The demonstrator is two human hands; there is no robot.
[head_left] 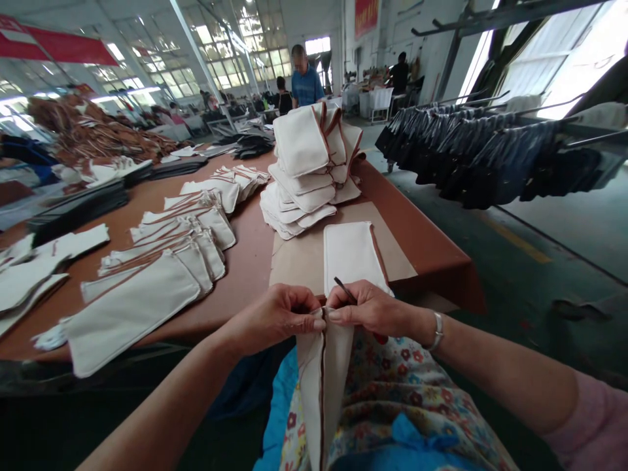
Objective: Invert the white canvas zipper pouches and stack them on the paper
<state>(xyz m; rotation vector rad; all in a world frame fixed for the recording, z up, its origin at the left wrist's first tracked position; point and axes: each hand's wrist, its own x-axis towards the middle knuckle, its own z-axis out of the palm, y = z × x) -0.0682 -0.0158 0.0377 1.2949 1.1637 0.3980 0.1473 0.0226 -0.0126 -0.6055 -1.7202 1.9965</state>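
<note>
My left hand point(284, 320) and my right hand point(375, 311) are side by side just off the table's near edge. Both pinch the top end of a cream fabric piece point(336, 366) with brown edging, which hangs down over my lap. Its two sides meet along a dark line in the middle. A slim dark tool point(345, 290) sticks out of my right hand too; a bit of red shows below that hand, and its kind I cannot make out. Just beyond my hands lies a flat cream panel point(350, 255) with a brown edge.
A tall stack of cream panels point(301, 147) stands on the brown table point(248, 261). Overlapping cream pieces point(142, 307) fan out at left, one overhanging the edge. Dark items hang on a rack point(466, 150) at right. Other people, one in a blue shirt point(307, 86), are farther back.
</note>
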